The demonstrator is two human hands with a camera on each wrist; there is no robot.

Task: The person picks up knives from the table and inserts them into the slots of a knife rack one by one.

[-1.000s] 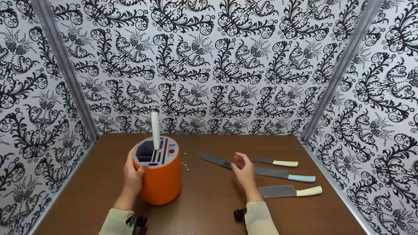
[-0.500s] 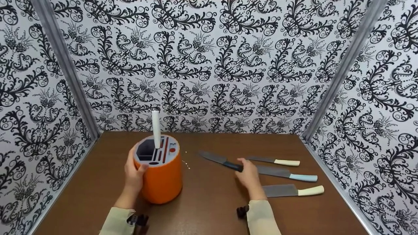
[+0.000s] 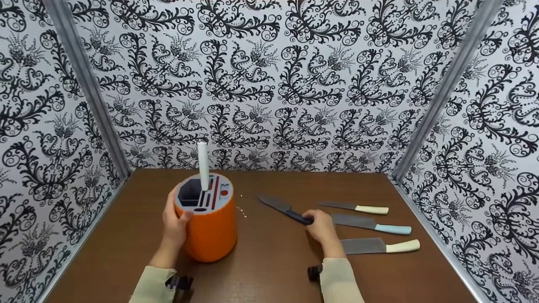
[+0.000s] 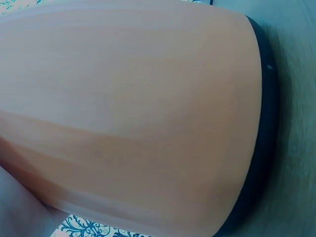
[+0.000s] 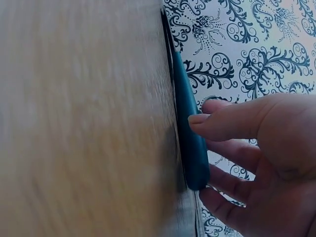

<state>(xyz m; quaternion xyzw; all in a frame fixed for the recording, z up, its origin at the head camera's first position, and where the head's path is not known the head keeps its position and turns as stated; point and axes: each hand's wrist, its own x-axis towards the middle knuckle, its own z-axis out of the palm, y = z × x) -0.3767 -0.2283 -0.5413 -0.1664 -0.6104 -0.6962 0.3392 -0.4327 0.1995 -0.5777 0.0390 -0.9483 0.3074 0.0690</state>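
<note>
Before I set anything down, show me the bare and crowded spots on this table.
One bare patch of table lies between the orange block and the right hand, in front of the black knife. Another runs along the back wall; a third lies left of the left hand. It's crowded on the right, with three loose knives side by side.

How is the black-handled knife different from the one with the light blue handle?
The right hand grips the black-handled knife; the blue-handled knife is not held. In the head view, the black-handled knife slants more steeply than the blue-handled knife. Both have grey blades pointing left.
</note>
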